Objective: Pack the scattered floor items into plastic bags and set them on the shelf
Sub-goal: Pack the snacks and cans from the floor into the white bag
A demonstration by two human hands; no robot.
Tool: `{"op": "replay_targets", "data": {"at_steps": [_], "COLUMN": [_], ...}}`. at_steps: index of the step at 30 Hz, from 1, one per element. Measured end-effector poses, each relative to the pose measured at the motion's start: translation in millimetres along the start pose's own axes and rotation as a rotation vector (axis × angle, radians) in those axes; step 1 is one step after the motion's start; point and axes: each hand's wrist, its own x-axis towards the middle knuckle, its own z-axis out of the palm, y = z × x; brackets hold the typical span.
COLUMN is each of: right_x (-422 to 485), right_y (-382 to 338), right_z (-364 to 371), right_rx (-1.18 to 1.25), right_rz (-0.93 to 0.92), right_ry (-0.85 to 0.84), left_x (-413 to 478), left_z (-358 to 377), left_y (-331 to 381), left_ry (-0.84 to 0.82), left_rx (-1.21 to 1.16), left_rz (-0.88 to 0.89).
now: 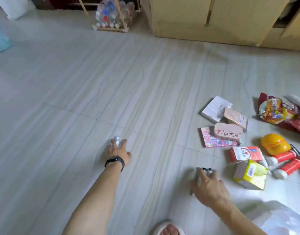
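Note:
My left hand (118, 152), with a black band on the wrist, reaches down to the tiled floor and its fingers pinch a small crumpled white scrap (116, 141). My right hand (208, 185) lies over a small grey and black object (203, 172) on the floor, fingers curled round it. To the right lies a scatter of items: a white box (213, 108), a pink case (228, 132), a glittery pink booklet (213, 139), a yellow-green carton (252, 173), a yellow lid-shaped thing (274, 144), red tubes (288, 160) and a noodle packet (273, 111). A clear plastic bag (279, 217) lies at the bottom right.
A yellow cabinet (213, 19) stands along the back right. A wooden rack with several plastic bottles (112, 16) is at the back centre. A light blue bin (0, 39) sits at the far left. My slippered foot (169, 228) shows at the bottom edge.

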Motion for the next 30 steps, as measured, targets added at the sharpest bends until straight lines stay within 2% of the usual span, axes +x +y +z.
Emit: {"op": "replay_targets", "data": {"at_steps": [5, 8, 13, 15, 17, 21, 23, 26, 28, 30], "right_x": [22, 22, 0, -13, -26, -75, -106, -166, -205, -239], "right_y": [-9, -17, -9, 1, 13, 45, 60, 96, 122, 153], "right_z": [19, 28, 5, -24, -58, -144, -189, -241, -252, -245], "right_rx": [-0.074, -0.024, -0.133, -0.211, -0.169, 0.098, 0.128, 0.109, 0.155, 0.243], "right_rz": [0.0, -0.067, -0.062, -0.039, -0.04, -0.141, -0.172, -0.11, -0.046, -0.007], "right_ry": [0.196, 0.245, 0.203, 0.2, 0.231, 0.434, 0.462, 0.465, 0.405, 0.239], "left_x": [26, 10, -35, -62, -88, -154, -192, -257, -295, -332], "left_z": [10, 11, 6, -4, -19, -79, -112, -148, -153, -136], "left_y": [-9, 7, 58, 86, 115, 180, 213, 260, 284, 300], "left_ry": [0.171, 0.157, -0.057, -0.078, -0.086, -0.058, -0.003, 0.039, 0.04, -0.003], "left_rx": [-0.185, -0.175, -0.28, -0.292, -0.287, -0.15, -0.07, 0.037, 0.122, 0.23], "left_rz": [-0.04, 0.018, 0.296, 0.43, 0.583, 0.863, 0.96, 1.116, 1.148, 1.185]}}
